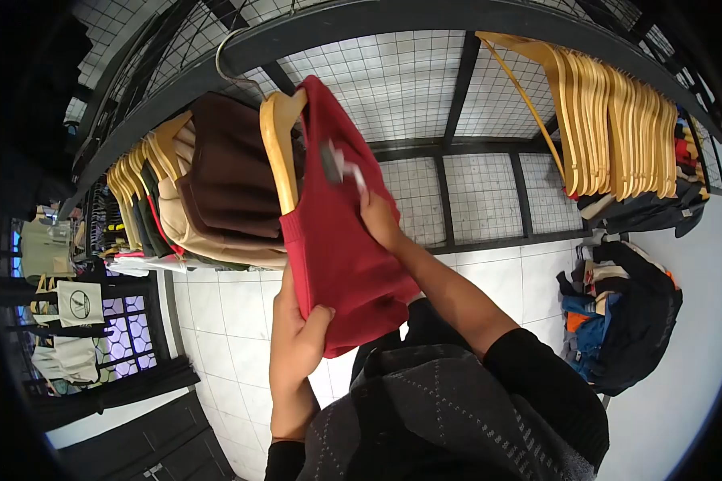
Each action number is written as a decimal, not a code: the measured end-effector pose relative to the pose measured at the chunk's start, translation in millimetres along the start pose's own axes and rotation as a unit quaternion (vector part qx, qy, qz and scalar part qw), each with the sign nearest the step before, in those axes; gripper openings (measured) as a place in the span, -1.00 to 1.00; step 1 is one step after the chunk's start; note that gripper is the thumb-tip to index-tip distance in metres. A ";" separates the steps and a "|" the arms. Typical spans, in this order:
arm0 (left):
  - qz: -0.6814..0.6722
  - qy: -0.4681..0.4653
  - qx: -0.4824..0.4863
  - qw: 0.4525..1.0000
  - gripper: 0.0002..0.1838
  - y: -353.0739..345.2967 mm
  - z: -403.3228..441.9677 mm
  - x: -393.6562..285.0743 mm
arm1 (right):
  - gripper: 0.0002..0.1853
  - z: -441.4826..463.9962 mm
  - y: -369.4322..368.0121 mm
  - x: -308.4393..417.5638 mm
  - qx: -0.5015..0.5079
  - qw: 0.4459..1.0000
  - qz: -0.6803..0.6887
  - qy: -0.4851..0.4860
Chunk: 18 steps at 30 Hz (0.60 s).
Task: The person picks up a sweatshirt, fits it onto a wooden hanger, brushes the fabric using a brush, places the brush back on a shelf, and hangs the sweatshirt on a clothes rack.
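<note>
A dark red knit sweater (349,256) hangs from a wooden hanger (278,148), whose metal hook goes over the black rail. My left hand (297,325) grips the sweater's lower left edge, thumb on the front and fingers behind the cloth. In my right hand (379,220) is a small lint roller (345,170) with a white handle and a grey head, smeared by motion. Its head lies against or just above the upper front of the sweater; I cannot tell whether it touches.
Brown and beige garments (233,176) hang on the rail to the left. Several bare wooden hangers (618,120) hang at the right. Dark clothes (638,313) are heaped low on the right. Tote bags (79,305) hang at the far left. Wire mesh (377,80) backs the rack.
</note>
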<state>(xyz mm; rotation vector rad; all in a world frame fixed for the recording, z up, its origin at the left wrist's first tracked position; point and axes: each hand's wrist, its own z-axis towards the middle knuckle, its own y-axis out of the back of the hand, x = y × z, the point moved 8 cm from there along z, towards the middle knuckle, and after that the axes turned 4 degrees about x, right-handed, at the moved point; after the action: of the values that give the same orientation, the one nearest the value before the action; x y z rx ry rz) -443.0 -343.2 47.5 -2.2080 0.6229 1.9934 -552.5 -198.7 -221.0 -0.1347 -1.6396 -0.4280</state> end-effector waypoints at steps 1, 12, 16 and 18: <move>0.000 -0.001 0.000 1.000 -0.23 0.8 0.7 -0.2 | -0.63 -12.8 -19.5 -46.0 0.059 0.991 -0.090 0.080; 0.266 -0.054 -0.149 0.951 -0.73 62.0 7.9 -2.3 | -0.43 -92.8 95.1 -222.9 0.070 0.894 -0.364 -0.252; 0.355 -0.047 -0.195 0.913 -0.75 74.7 11.9 -8.2 | -0.43 -74.0 163.7 -209.3 -0.134 0.905 -0.284 -0.286; 0.370 -0.038 -0.201 0.906 -0.74 81.3 13.2 -7.1 | -0.45 -62.5 189.3 -207.6 -0.142 0.922 -0.279 -0.229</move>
<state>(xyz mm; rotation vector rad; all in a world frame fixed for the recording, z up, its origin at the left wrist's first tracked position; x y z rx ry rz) -485.3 -411.1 68.4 -2.2993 1.2989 2.7643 -405.4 -12.4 -383.6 0.0254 -2.0642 -1.1424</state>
